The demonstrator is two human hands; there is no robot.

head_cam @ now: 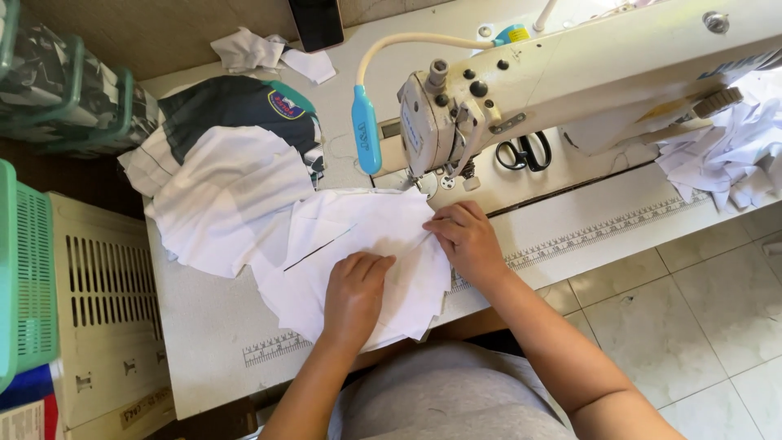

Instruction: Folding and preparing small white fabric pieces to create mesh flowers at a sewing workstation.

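The bench (204, 326) is a pale sewing top with printed ruler strips along its near edge, and it carries everything the hands work on. Across its far right stands the cream sewing machine (570, 90), its head hanging over the middle of the bench, with a blue lamp on a bent neck (366, 130) beside the needle end. Toward the far left corner lies a heap of cloth: a dark garment with a badge (244, 106) under a broad white fabric piece (220, 204) that spreads toward the left edge. At the right end of the bench, under the machine arm, sits a loose pile of white fabric scraps (733, 155). In the middle, just in front of the needle and reaching to the near edge, lie the white cut pieces (342, 236), stacked flat with a dark seam line showing on the left part. The left hand (354, 293) rests palm down on these pieces near the near edge, fingers curled and pressing the cloth flat. The right hand (466, 240) lies just beside it, toward the machine, its fingertips pinched narrow on the edge of the top piece. The two hands are close but not touching. Behind the machine head, black scissors (524, 152) lie on the machine bed. At the far edge lies a small crumpled white scrap (261, 50)
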